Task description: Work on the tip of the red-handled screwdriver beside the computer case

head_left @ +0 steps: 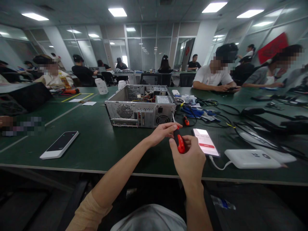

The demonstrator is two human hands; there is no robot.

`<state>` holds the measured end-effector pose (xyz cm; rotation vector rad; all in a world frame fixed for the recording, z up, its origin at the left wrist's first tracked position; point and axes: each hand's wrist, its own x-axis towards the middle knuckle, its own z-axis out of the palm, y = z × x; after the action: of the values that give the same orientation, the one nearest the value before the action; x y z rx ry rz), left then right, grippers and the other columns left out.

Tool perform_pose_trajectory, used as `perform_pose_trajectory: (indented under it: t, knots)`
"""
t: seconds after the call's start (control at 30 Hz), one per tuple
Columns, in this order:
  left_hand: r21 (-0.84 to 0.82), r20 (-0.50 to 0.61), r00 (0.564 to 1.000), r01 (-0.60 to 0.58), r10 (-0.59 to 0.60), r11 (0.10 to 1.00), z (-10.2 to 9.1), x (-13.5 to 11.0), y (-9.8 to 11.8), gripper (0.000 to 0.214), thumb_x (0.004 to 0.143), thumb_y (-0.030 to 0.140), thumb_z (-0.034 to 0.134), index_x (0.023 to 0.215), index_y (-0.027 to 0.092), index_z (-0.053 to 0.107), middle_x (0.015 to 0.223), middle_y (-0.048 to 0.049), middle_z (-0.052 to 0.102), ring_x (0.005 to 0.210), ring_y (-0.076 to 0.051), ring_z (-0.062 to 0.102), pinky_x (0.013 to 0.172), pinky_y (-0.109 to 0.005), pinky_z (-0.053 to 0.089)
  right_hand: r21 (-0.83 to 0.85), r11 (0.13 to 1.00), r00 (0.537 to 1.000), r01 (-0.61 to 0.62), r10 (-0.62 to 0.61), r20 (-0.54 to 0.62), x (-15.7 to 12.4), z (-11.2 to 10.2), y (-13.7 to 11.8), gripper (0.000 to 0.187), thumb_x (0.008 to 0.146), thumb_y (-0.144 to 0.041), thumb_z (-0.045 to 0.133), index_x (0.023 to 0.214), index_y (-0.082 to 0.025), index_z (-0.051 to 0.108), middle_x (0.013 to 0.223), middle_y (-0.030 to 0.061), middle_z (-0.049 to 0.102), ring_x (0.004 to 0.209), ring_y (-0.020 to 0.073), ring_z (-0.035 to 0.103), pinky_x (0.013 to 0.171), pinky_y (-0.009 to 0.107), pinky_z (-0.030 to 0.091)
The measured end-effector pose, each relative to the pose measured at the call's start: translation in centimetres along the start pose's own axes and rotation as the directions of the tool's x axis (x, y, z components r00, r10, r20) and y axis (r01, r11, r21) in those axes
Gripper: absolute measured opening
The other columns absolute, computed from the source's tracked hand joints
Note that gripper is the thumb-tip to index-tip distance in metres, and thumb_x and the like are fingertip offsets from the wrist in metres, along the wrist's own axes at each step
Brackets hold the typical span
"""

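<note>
A screwdriver (180,144) with a red and black handle is held in both of my hands. Around the back part of the handle, my right hand (190,157) is closed. My left hand (163,132) pinches the front of the handle, close to the shaft. The metal shaft points away from me, toward the right edge of an open computer case (149,112). Whether its tip touches the case, I cannot tell. The case lies with its rear panel facing me, and cables and a silver drive (162,99) show inside.
A lit phone (206,142) and a white power bank (252,158) lie right of my hands. A white handheld device (60,145) is at the left. Blue gloves (199,113), black cables (226,107) and another red-black tool (186,121) lie right of the case. People sit beyond.
</note>
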<state>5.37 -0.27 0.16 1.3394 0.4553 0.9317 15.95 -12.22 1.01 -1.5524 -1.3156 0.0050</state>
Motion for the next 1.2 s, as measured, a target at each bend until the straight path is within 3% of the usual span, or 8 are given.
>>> perform_pose_trajectory:
  t: [0.23, 0.37, 0.53, 0.63, 0.73, 0.93, 1.1, 1.2]
  knots:
    - [-0.033, 0.086, 0.995, 0.058, -0.055, 0.998, -0.4, -0.4, 0.7, 0.04, 0.084, 0.041, 0.066, 0.12, 0.024, 0.07, 0.1, -0.0056, 0.066, 0.092, -0.016, 0.058, 0.083, -0.029, 0.044, 0.234, 0.944, 0.965, -0.234, 0.195, 0.177, 0.2, 0.5, 0.1, 0.043, 0.091, -0.057, 0.048, 0.075, -0.02, 0.06, 0.062, 0.001, 0.064, 0.052, 0.0152, 0.056, 0.054, 0.027, 0.041]
    - [-0.116, 0.154, 0.987, 0.073, -0.055, 0.991, -0.5, -0.3, 0.7, 0.046, 0.081, 0.032, 0.067, 0.125, 0.023, 0.067, 0.109, -0.0104, 0.069, 0.103, -0.022, 0.061, 0.088, -0.034, 0.045, 0.501, 0.774, 0.919, -0.387, 0.277, 0.281, 0.4, 0.6, 0.2, 0.045, 0.093, -0.056, 0.044, 0.069, -0.02, 0.056, 0.055, -0.0018, 0.059, 0.039, 0.0097, 0.045, 0.041, 0.024, 0.033]
    - [-0.063, 0.057, 0.998, 0.026, -0.022, 0.998, -0.1, -0.1, 0.1, 0.041, 0.08, 0.039, 0.073, 0.116, 0.021, 0.072, 0.1, -0.0069, 0.067, 0.087, -0.015, 0.061, 0.081, -0.03, 0.046, 0.584, 0.608, 0.841, -0.538, 0.345, 0.416, 0.8, 0.9, 1.3, 0.049, 0.091, -0.06, 0.043, 0.075, -0.017, 0.061, 0.047, -0.0034, 0.052, 0.036, 0.0101, 0.04, 0.038, 0.024, 0.03]
    - [-0.033, 0.018, 1.0, -0.002, 0.003, 0.999, 0.1, 0.0, -0.2, 0.04, 0.078, 0.044, 0.074, 0.108, 0.018, 0.074, 0.092, -0.004, 0.064, 0.08, -0.012, 0.059, 0.079, -0.028, 0.045, 0.498, 0.67, 0.818, -0.551, 0.316, 0.481, 0.7, 0.6, 1.7, 0.056, 0.091, -0.066, 0.038, 0.081, -0.017, 0.062, 0.053, -0.0015, 0.056, 0.042, 0.0119, 0.046, 0.044, 0.025, 0.036]
    - [-0.027, 0.004, 1.0, -0.017, 0.017, 0.999, 0.2, 0.2, -0.1, 0.041, 0.074, 0.046, 0.077, 0.103, 0.017, 0.075, 0.092, -0.0036, 0.064, 0.082, -0.012, 0.059, 0.079, -0.028, 0.045, 0.39, 0.818, 0.889, -0.422, 0.291, 0.352, 0.3, 0.0, 1.4, 0.058, 0.093, -0.068, 0.031, 0.094, -0.019, 0.061, 0.067, -0.0002, 0.061, 0.055, 0.0143, 0.054, 0.054, 0.028, 0.044]
    - [-0.006, -0.017, 0.999, -0.028, 0.027, 1.0, 0.5, 0.3, 0.2, 0.043, 0.072, 0.047, 0.079, 0.1, 0.015, 0.076, 0.089, -0.0038, 0.064, 0.079, -0.012, 0.057, 0.075, -0.027, 0.043, 0.105, 0.993, 0.996, -0.045, 0.037, 0.082, -0.7, -0.6, 0.2, 0.044, 0.079, -0.05, 0.067, 0.11, -0.02, 0.054, 0.099, 0.0082, 0.066, 0.085, 0.0222, 0.063, 0.076, 0.035, 0.049]
    - [-0.028, 0.01, 1.0, -0.016, 0.016, 0.999, -0.3, 0.1, 0.5, 0.04, 0.077, 0.048, 0.074, 0.102, 0.016, 0.076, 0.09, -0.0046, 0.065, 0.079, -0.012, 0.058, 0.076, -0.027, 0.044, -0.016, 0.994, 0.987, -0.112, 0.114, 0.117, -0.5, -0.3, 0.0, 0.045, 0.085, -0.063, 0.054, 0.095, -0.019, 0.059, 0.078, 0.0073, 0.068, 0.067, 0.023, 0.063, 0.065, 0.033, 0.044]
    - [-0.088, 0.061, 0.997, 0.043, -0.038, 0.995, -1.0, -0.1, 0.6, 0.041, 0.079, 0.043, 0.073, 0.112, 0.02, 0.073, 0.095, -0.0063, 0.067, 0.083, -0.014, 0.061, 0.081, -0.03, 0.045, 0.133, 0.965, 0.958, -0.226, 0.196, 0.208, -0.2, -0.1, 0.3, 0.052, 0.09, -0.068, 0.042, 0.081, -0.02, 0.06, 0.064, 0.0035, 0.064, 0.055, 0.0187, 0.058, 0.057, 0.029, 0.041]
